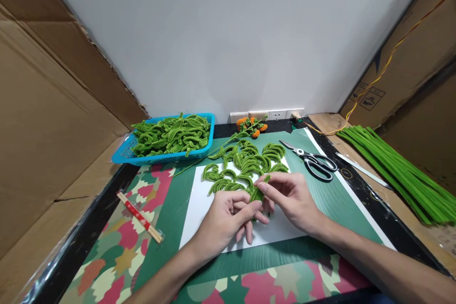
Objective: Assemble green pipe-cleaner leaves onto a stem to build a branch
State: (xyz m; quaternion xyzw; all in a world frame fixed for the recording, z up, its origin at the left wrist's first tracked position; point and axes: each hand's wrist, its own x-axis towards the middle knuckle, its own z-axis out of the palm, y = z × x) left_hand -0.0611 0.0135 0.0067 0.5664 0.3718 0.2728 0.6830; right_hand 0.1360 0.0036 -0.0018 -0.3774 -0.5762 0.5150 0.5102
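Observation:
A short green pipe cleaner piece (257,194) is pinched between my two hands, above a white sheet of paper (197,204). My left hand (231,213) grips its lower end with thumb and forefinger. At the upper end, the thumb and forefinger of my right hand (288,194) close on it. Fingers partly cover the piece, so its exact shape is unclear. Just beyond my hands, several curved green pipe cleaner pieces (249,164) lie in loose bunches on the paper and the green mat (342,204).
A blue plastic basket (213,133) at the back left holds many green pieces. Orange-and-green pipe cleaner flowers (251,126) lie by the wall. Black-handled scissors (313,161) rest at the right, beside long green pipe cleaners (399,175). Wrapped chopsticks (139,216) lie at the left.

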